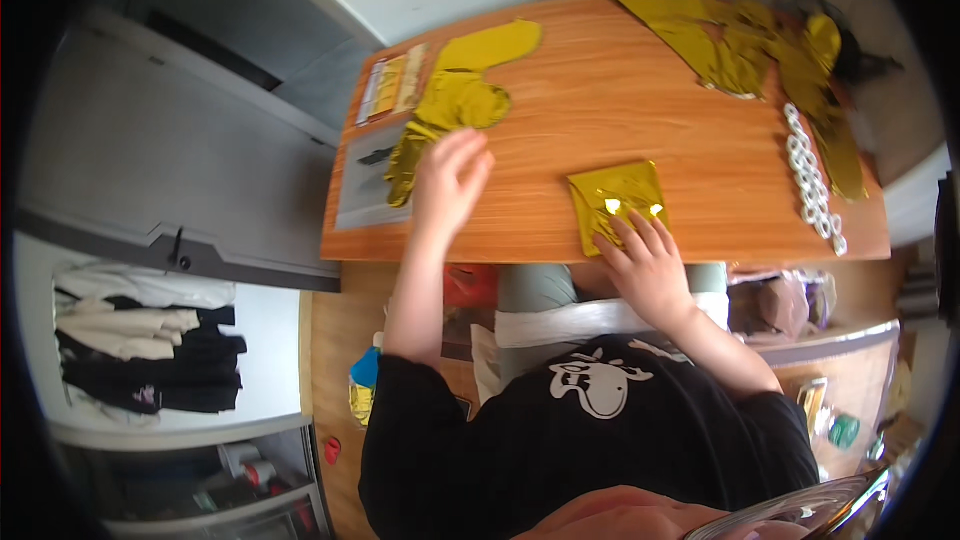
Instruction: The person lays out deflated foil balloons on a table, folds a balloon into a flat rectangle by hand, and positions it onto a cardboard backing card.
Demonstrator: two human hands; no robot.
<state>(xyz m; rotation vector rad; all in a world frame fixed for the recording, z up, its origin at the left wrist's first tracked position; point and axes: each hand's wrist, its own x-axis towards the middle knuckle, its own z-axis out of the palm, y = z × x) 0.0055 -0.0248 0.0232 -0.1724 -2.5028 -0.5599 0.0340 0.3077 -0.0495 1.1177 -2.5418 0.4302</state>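
My right hand (pixel 645 265) lies flat, fingers spread, on a folded square of shiny gold foil (pixel 622 190) at the table's front edge. Over the left part of the table is my left hand (pixel 452 185), its thumb and fingers apart with nothing visible between them. Just beyond its fingertips spreads a flat gold foil piece (pixel 462 95), which looks like an uninflated foil balloon. Whether the fingers touch it, I cannot tell. A clear plastic sheet or bag (pixel 365 185) lies left of that hand.
More crumpled gold foil (pixel 725 40) covers the far right of the wooden table (pixel 560 90). White ring-shaped pieces (pixel 808 175) lie in a strip near the right edge. A flat packet (pixel 392 85) rests at the far left. Grey cabinet doors (pixel 170 140) stand left.
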